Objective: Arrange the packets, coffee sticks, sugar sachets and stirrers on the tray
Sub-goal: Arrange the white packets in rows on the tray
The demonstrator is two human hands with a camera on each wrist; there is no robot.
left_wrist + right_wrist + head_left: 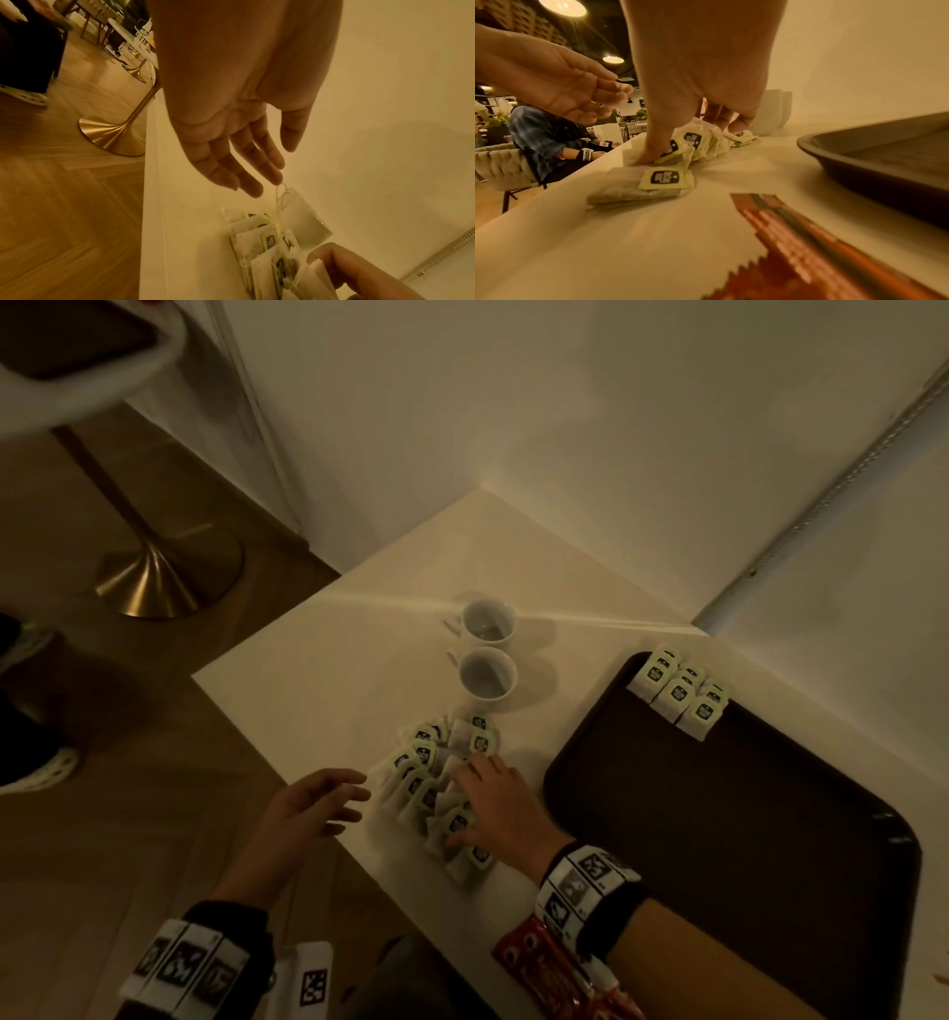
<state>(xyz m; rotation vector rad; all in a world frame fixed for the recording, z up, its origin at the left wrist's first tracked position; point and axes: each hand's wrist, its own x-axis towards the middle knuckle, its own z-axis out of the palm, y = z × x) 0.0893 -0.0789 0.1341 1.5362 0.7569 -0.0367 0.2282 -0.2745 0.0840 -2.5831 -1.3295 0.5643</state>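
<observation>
A heap of tea bag packets [426, 778] with pale green tags lies near the front edge of the white table [318, 670]. My right hand [470, 806] sits on the heap, thumb and bent fingers [654, 150] clamped around several packets [693, 140]. One packet [654, 182] lies loose just before the thumb. My left hand [349, 801] hovers open and holds nothing, left of the heap at the table edge, also in the left wrist view [244, 162]. Several packets [678, 695] stand in rows in the far corner of the dark brown tray [719, 814]. Red coffee sticks [560, 973] lie under my right wrist.
Two white mugs [488, 621] [488, 677] stand just beyond the heap. Walls close off the table's far sides. A gold pedestal table base [169, 577] stands on the wood floor to the left. A seated person [541, 134] is beyond the table edge.
</observation>
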